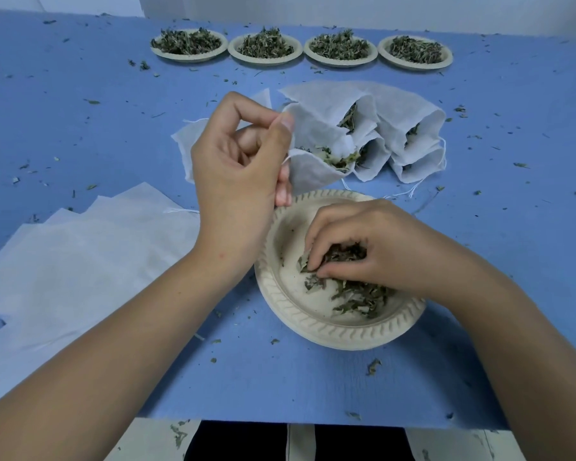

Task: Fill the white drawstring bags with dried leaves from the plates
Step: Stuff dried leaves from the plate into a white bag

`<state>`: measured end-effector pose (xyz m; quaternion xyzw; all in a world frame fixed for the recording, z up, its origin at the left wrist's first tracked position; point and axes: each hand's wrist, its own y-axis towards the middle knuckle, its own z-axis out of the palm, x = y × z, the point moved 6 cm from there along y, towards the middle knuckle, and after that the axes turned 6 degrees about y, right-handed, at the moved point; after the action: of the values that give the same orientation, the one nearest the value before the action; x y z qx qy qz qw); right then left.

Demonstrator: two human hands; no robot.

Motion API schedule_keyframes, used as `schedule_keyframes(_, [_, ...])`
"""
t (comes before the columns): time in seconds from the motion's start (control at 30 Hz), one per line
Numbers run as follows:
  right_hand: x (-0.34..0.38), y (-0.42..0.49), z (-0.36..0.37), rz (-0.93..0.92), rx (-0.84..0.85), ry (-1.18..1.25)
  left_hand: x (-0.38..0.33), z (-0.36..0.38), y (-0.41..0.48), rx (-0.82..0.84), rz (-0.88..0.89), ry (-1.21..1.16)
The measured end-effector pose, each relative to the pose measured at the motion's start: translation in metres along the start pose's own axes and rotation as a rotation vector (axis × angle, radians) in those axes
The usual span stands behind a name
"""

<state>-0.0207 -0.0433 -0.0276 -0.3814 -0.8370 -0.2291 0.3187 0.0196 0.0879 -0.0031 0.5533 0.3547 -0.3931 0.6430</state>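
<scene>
Nearest the camera, two bare forearms lay over the blue table (313, 387), both leading to the near plate (316, 332), a pale one with a ribbed rim.

The right hand (373, 247) sat inside that plate, its fingers curled down round a clump of dried leaves (356, 297). More of the leaves lay loose on the plate's floor under the wrist.

The left hand (236, 168) hovered just past the plate's far left rim. Its thumb and fingers pinched the mouth edge of the open bag (313, 141), a white drawstring bag with leaves showing inside its mouth.

Right of that bag, beyond the plate's far rim, the filled bags (406, 128) lay bunched together, mouths toward the plate and strings trailing.

Left of the plate, the empty bags (80, 251) lay flat in an overlapping stack.

Well beyond the plate, four plates (189, 44) heaped with leaves stood in a row near the table's far edge.

Leaf crumbs (373, 366) were scattered on the table all round the plate.
</scene>
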Motion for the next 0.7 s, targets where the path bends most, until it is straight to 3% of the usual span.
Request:
schedule_keyframes(0.33, [0.015, -0.011, -0.03, -0.212, -0.274, 0.325, -0.001, 0.002, -0.001, 0.016, 0.001, 0.027])
schedule_keyframes(0.5, [0.022, -0.019, -0.043, -0.384, -0.62, 0.509, 0.0, 0.01, -0.005, 0.122, 0.014, 0.076])
schedule_keyframes(0.7, [0.015, -0.028, -0.05, -0.375, -0.918, 0.525, 0.001, 0.02, -0.01, 0.253, 0.02, 0.118])
